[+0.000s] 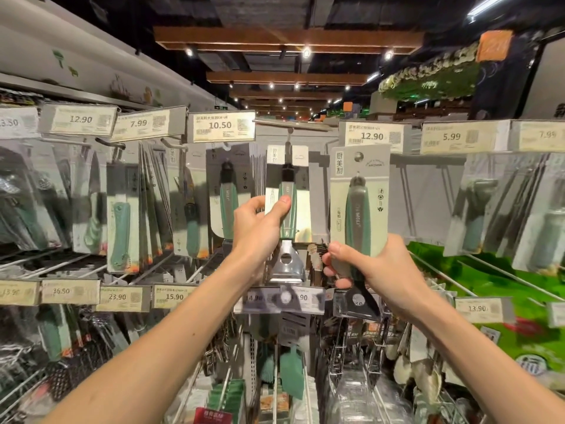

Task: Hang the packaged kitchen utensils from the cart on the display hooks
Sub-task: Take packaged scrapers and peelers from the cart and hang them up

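Left hand (260,228) is pinching the hanging pack (286,191) between thumb and curled fingers, apparently steadying it on its hook (289,139). Right hand (363,264) is gripping a second packaged utensil (360,191) by its lower end, holding it upright, hang-hole uppermost, beneath the 12.90 tag (371,136), apparently ready for hooking.

Green-and-grey handled utensil (358,215) on a pale green card, silver scraper (286,261), cream price tags (224,127).

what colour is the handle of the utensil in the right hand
The handle is green and grey, head view.
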The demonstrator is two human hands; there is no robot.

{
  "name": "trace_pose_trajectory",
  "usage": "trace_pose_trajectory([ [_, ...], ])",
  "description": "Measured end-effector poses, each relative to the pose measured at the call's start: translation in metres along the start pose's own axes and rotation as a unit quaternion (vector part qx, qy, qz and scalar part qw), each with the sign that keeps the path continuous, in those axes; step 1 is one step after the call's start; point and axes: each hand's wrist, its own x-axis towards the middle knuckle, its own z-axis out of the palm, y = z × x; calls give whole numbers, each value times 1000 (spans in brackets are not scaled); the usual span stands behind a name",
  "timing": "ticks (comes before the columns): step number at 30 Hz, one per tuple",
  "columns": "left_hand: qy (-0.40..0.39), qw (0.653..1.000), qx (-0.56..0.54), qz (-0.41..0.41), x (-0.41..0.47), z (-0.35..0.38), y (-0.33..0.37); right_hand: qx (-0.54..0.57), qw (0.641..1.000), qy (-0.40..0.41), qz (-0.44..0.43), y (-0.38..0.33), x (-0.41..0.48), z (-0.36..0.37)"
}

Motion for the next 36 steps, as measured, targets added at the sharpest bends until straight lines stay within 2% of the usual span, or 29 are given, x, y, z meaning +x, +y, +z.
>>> trace_pose_trajectory([
  [10, 9, 989, 143, -30, 12, 14, -8, 42, 999, 8, 1, -5, -5, 3],
  [13, -17, 978, 205, -42, 1, 11, -13, 1, 999, 39, -14, 1, -8, -6],
  [14, -23, 970, 240, -23, -7, 12, -15, -19, 998, 53, -21, 3, -8, -9],
  [16, -12, 951, 300, 81, -26, 17, -11, -35, 996, 81, -29, 9, -8, -16],
  [18, -10, 944, 267, 192, -37, 26, 2, -32, 994, 98, -28, 14, -6, -21],
  [19, -36, 952, 226, 205, -38, 32, 10, -31, 994, 103, -25, 15, -5, -24],
  [22, -112, 973, 129, 152, -31, 54, 34, -33, 993, 107, -27, 12, -3, -29],
  [24, -129, 971, 126, 159, -27, 65, 43, -41, 993, 104, -33, 9, -2, -33],
  [30, -128, 950, 144, 246, -26, 71, 55, -42, 994, 94, -45, -7, 9, -42],
  [36, -99, 946, 218, 219, -4, 78, 63, -50, 996, 64, -35, -19, 35, -42],
])
